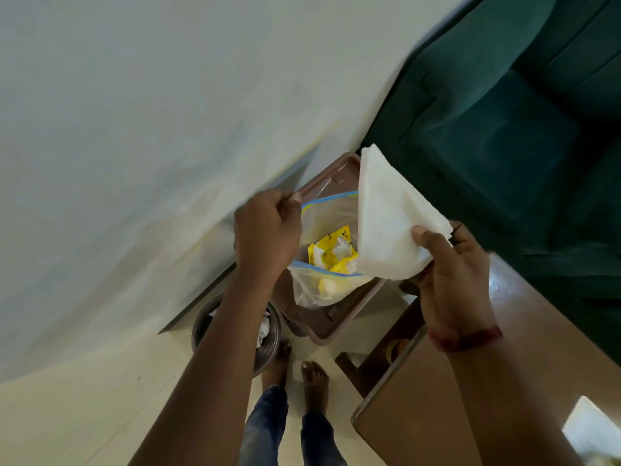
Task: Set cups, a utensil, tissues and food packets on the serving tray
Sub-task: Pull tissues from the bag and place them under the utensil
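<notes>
Feet (299,381): bare, standing on the pale floor, nearest
Right hand (453,280): fingers closed on white tissues (389,223)
Left hand (265,233): pinching the top edge of a clear bag (322,284)
Food packets (332,253): yellow, inside the bag
Tray (336,183): brown, under the bag
Sofa (504,112): green, far right

A pale, smooth wall (151,129) fills the left and far side of the view, blurred by motion. On the right stands a dark green upholstered sofa (504,112), its near edge next to a brown wooden surface (420,415) at the near right. A white sheet (591,428) lies at that surface's near right corner. Below, on the cream tiled floor (84,415), a round dark waste bin (268,341) with crumpled white paper inside sits close to the wall, beside two bare feet (314,381) and blue jeans legs (265,425).
</notes>
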